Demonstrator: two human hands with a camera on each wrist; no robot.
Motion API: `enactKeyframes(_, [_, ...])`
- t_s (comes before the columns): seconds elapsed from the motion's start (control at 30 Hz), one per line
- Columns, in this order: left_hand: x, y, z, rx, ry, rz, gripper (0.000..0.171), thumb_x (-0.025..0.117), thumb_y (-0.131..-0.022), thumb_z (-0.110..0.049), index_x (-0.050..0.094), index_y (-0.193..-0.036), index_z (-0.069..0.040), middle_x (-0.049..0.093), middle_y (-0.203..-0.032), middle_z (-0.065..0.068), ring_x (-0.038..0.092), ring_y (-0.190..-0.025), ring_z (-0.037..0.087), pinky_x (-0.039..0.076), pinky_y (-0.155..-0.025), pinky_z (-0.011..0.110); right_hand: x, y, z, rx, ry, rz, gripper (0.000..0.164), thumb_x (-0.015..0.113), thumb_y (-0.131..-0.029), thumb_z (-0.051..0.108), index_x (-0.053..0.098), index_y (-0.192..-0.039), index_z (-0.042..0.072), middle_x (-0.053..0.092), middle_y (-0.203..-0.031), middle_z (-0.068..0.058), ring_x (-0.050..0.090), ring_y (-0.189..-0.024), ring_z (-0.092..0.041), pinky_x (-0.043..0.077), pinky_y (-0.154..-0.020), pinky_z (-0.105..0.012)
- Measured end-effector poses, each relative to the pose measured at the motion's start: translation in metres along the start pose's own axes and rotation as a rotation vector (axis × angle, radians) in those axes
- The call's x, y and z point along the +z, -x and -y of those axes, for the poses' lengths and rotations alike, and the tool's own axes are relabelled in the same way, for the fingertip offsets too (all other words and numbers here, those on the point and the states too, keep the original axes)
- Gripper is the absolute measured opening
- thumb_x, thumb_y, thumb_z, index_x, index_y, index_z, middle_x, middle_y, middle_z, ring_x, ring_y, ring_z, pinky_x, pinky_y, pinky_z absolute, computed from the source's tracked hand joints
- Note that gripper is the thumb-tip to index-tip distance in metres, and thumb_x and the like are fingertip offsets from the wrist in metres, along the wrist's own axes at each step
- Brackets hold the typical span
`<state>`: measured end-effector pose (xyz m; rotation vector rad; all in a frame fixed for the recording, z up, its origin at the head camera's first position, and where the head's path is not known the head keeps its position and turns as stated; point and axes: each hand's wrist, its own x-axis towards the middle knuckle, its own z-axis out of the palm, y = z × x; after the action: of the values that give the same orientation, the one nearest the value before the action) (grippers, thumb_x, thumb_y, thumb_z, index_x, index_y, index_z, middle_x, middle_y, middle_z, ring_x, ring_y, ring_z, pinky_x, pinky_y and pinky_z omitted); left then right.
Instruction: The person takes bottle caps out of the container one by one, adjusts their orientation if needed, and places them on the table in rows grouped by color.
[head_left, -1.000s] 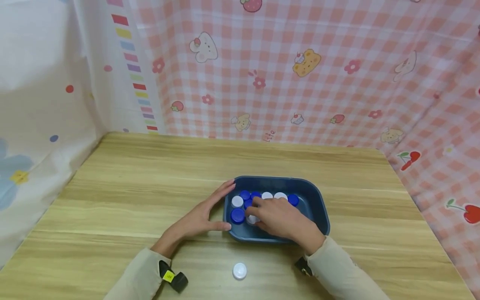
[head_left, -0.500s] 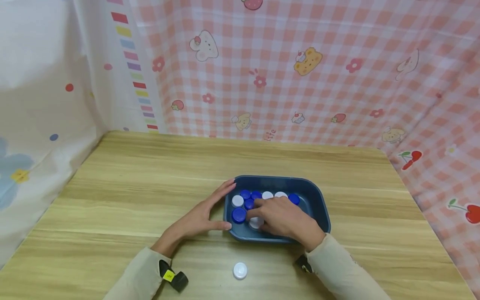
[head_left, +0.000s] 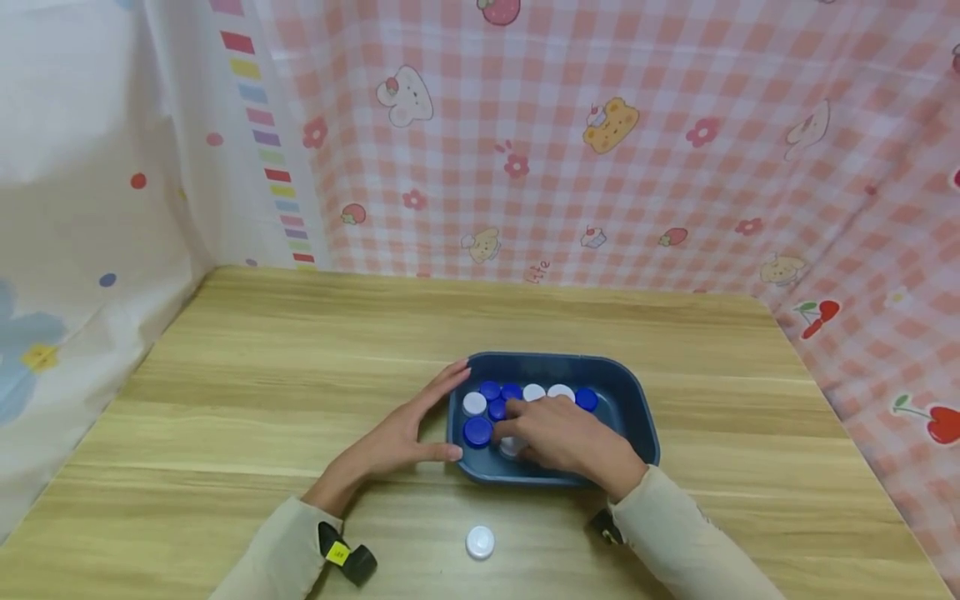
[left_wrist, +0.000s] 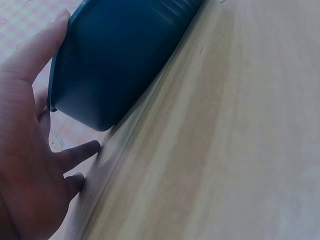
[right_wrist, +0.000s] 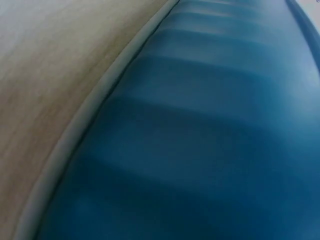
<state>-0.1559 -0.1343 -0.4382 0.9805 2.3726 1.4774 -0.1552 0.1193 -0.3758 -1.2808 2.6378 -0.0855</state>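
Note:
A dark blue plastic tray [head_left: 637, 429] lies on the table with several blue and white bottle caps in it. My left hand [head_left: 393, 429] spans the tray's left end in the head view, thumb and fingers spread along its rim. In the left wrist view the thumb [left_wrist: 47, 42] is at the tray's rim [left_wrist: 53, 107]. My right hand [head_left: 566, 437] reaches into the tray, index finger and thumb around a white bottle cap [head_left: 512, 447] that they partly cover. A blue cap [head_left: 477, 431] lies just left of those fingertips. The right wrist view shows only the tray's side wall [right_wrist: 190, 130].
Another white cap [head_left: 480, 542] lies on the wooden table [head_left: 300, 333] in front of the tray. Farther inside the tray are a white cap [head_left: 474, 404] and a blue cap [head_left: 587, 400]. A patterned cloth [head_left: 525, 200] hangs behind the table.
The white cap at my right fingers has shifted slightly right and toward me in the tray, along with those fingertips. My left hand stays at the tray's end.

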Motion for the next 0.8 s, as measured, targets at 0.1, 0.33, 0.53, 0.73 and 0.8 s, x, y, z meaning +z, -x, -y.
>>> enactKeyframes(0.1, [0.0,0.0,0.0,-0.011,-0.005,0.003,0.092,0.077,-0.082,-0.022,0.02,-0.154,-0.028,0.006,-0.159,-0.014,0.006,-0.144,0.013,0.014,-0.111,0.057,-0.001,0.001,0.001,-0.001,0.027,0.001,0.03,0.072,-0.087,0.022,0.07,-0.116,0.025,0.062,-0.097,0.003,0.056,-0.074,-0.01,0.052,-0.069,-0.028])
enactKeyframes(0.33, [0.0,0.0,0.0,-0.005,-0.012,0.004,0.092,0.077,-0.081,-0.022,0.021,-0.153,-0.029,0.007,-0.159,-0.014,0.006,-0.144,0.014,0.015,-0.11,0.058,-0.007,0.006,0.004,-0.002,0.089,-0.038,0.026,0.068,-0.09,0.022,0.069,-0.115,0.023,0.06,-0.094,0.001,0.054,-0.07,-0.01,0.05,-0.064,-0.026])
enactKeyframes(0.53, [0.0,0.0,0.0,-0.002,-0.016,0.003,0.092,0.077,-0.081,-0.021,0.021,-0.154,-0.028,0.007,-0.159,-0.013,0.006,-0.145,0.013,0.015,-0.11,0.058,-0.014,0.015,0.008,-0.019,0.092,-0.065,0.028,0.069,-0.089,0.023,0.068,-0.117,0.021,0.06,-0.096,0.0,0.056,-0.07,-0.01,0.05,-0.061,-0.025])
enactKeyframes(0.73, [0.0,0.0,0.0,0.001,-0.015,0.001,0.092,0.077,-0.082,-0.024,0.021,-0.154,-0.027,0.007,-0.159,-0.013,0.006,-0.145,0.014,0.015,-0.11,0.059,-0.022,0.023,0.018,-0.041,0.093,-0.088,0.03,0.071,-0.088,0.023,0.067,-0.118,0.022,0.06,-0.096,0.0,0.055,-0.068,-0.009,0.047,-0.055,-0.022])
enactKeyframes(0.8, [0.0,0.0,-0.001,-0.005,-0.017,-0.006,0.092,0.078,-0.081,-0.024,0.021,-0.154,-0.027,0.007,-0.159,-0.014,0.007,-0.144,0.013,0.015,-0.11,0.059,-0.025,0.025,0.022,-0.046,0.102,-0.093,0.03,0.07,-0.088,0.024,0.067,-0.118,0.022,0.06,-0.096,0.0,0.054,-0.067,-0.009,0.046,-0.053,-0.021])
